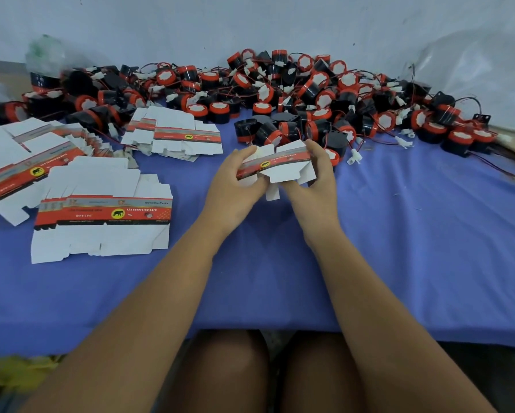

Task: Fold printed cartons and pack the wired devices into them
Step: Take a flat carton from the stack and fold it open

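A flat printed carton (275, 165), white with a red and grey band and a yellow elephant badge, is held above the blue table at centre. My left hand (235, 186) grips its left end, thumb on top. My right hand (313, 180) grips its right end, fingers curled over the far edge. White flaps hang below between my hands. A large heap of black and red wired devices (295, 93) lies just beyond, along the far wall.
Stacks of flat cartons lie at left: one nearest me (104, 222), one at the far left (27, 162), one further back (176, 132). Loose white connectors (354, 156) trail from the heap. The blue cloth (414, 248) covers the table.
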A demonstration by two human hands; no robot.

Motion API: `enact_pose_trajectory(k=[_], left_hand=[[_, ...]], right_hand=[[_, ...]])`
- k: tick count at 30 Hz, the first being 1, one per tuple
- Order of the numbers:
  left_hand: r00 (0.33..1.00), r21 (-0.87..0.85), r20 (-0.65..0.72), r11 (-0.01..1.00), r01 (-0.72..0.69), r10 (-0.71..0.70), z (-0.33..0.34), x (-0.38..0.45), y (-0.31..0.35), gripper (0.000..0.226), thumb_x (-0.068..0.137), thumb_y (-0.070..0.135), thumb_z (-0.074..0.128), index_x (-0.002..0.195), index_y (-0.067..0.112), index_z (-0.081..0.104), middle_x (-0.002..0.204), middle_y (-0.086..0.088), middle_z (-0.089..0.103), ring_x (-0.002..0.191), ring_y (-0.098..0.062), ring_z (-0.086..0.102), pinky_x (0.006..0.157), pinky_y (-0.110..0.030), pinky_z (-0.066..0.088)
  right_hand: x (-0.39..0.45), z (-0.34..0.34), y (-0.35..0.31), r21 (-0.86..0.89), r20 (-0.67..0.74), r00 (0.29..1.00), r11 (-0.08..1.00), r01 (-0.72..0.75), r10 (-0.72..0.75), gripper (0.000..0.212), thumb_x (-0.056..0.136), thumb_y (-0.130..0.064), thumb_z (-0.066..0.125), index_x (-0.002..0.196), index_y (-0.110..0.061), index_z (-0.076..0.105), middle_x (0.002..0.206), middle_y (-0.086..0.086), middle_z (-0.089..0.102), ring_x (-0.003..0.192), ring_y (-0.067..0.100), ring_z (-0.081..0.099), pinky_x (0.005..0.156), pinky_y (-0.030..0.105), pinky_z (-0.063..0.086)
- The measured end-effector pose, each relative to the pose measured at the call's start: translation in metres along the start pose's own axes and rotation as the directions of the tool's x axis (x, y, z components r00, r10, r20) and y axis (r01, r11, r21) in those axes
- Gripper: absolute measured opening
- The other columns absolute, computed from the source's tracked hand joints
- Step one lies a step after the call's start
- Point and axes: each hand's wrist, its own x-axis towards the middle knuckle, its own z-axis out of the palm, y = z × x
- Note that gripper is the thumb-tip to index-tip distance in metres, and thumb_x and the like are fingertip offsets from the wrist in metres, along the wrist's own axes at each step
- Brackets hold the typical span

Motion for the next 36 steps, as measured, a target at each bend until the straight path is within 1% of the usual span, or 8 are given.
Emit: enact_pose_trajectory(k=[5, 10, 14, 20, 24, 28, 33, 36], left_hand=[[1.0, -0.015, 0.008, 1.0, 0.0, 0.0, 0.004, 0.0, -0.002, 0.05, 0.095, 0.017, 0.059, 0.141, 0.03, 0.048, 0.132, 0.011, 0.053, 0.111, 0.001, 0.051, 0.082, -0.004, 0.043], [0.998, -0.29, 0.047, 0.956, 0.045, -0.033, 0.003, -0.001, -0.002, 0.048, 0.104, 0.012, 0.029, 0.142, 0.04, 0.042, 0.129, 0.021, 0.052, 0.106, 0.005, 0.054, 0.075, -0.008, 0.048], [0.995, -0.519, 0.007, 0.85, 0.093, -0.104, -0.007, 0.005, 0.002, 0.043, 0.1, 0.012, 0.037, 0.095, 0.04, 0.07, 0.104, 0.011, 0.069, 0.097, -0.014, 0.065, 0.077, -0.033, 0.052], [0.961, -0.845, 0.133, 0.479, 0.238, -0.243, -0.03, 0.008, 0.0, 0.031, 0.093, 0.006, 0.033, 0.081, 0.011, 0.061, 0.08, -0.008, 0.063, 0.079, -0.026, 0.06, 0.067, -0.032, 0.051], [0.944, -0.895, 0.282, 0.309, 0.322, -0.169, -0.034, 0.005, 0.001, 0.035, 0.092, 0.031, 0.036, 0.087, 0.01, 0.064, 0.087, -0.011, 0.063, 0.085, -0.029, 0.059, 0.079, -0.038, 0.047], [0.942, -0.825, 0.317, 0.458, 0.33, -0.108, -0.032, 0.002, 0.007, 0.04, 0.082, 0.043, 0.048, 0.107, 0.017, 0.066, 0.118, -0.013, 0.06, 0.11, -0.034, 0.052, 0.095, -0.047, 0.04], [0.994, -0.55, 0.105, 0.834, 0.038, 0.024, -0.018, 0.001, 0.008, 0.025, 0.096, 0.038, 0.043, 0.113, 0.027, 0.058, 0.105, 0.014, 0.071, 0.104, -0.008, 0.063, 0.094, -0.03, 0.05], [0.989, -0.457, 0.133, 0.889, 0.011, 0.056, -0.015, -0.001, 0.005, 0.04, 0.091, 0.045, 0.051, 0.125, 0.023, 0.053, 0.125, 0.0, 0.065, 0.121, -0.02, 0.059, 0.105, -0.042, 0.047]], right_hand=[[0.0, 0.002, 0.002, -0.022, -0.034, 0.999, 1.0, 0.019, -0.019, 0.069, 0.084, -0.002, 0.069, 0.144, -0.022, 0.041, 0.112, -0.03, 0.056, 0.102, -0.02, 0.055, 0.078, 0.006, 0.047], [-0.005, -0.003, 0.004, -0.342, 0.1, 0.992, 0.933, 0.111, -0.081, 0.071, 0.089, 0.002, 0.056, 0.148, -0.032, 0.036, 0.137, -0.027, 0.049, 0.128, 0.002, 0.046, 0.101, 0.029, 0.048], [-0.008, -0.005, -0.001, -0.405, 0.291, 0.956, 0.903, 0.147, -0.025, 0.077, 0.085, 0.0, 0.054, 0.152, -0.028, 0.028, 0.153, -0.015, 0.034, 0.139, 0.002, 0.028, 0.112, 0.033, 0.036], [-0.011, -0.008, -0.005, -0.395, 0.61, 0.789, 0.892, 0.219, 0.077, 0.089, 0.083, -0.017, 0.075, 0.152, -0.034, 0.021, 0.156, -0.021, 0.024, 0.147, 0.003, 0.015, 0.119, 0.033, 0.023], [-0.01, -0.007, -0.007, -0.378, 0.458, 0.887, 0.891, 0.252, -0.057, 0.075, 0.083, -0.019, 0.077, 0.147, -0.027, 0.039, 0.13, -0.029, 0.05, 0.12, -0.017, 0.043, 0.1, 0.01, 0.038], [-0.008, -0.009, -0.009, -0.28, 0.296, 0.947, 0.937, 0.209, -0.122, 0.055, 0.087, -0.031, 0.074, 0.137, -0.026, 0.053, 0.121, -0.021, 0.058, 0.111, -0.006, 0.054, 0.091, 0.016, 0.046], [-0.009, -0.007, -0.009, -0.189, 0.244, 0.969, 0.979, 0.08, -0.032, 0.049, 0.089, -0.043, 0.067, 0.134, -0.034, 0.05, 0.128, -0.013, 0.057, 0.106, -0.005, 0.053, 0.078, 0.005, 0.042], [-0.013, -0.004, -0.011, -0.098, 0.253, 0.966, 0.992, 0.082, -0.055, 0.035, 0.092, -0.039, 0.064, 0.124, -0.034, 0.049, 0.128, -0.008, 0.057, 0.115, 0.006, 0.053, 0.093, 0.02, 0.045]])
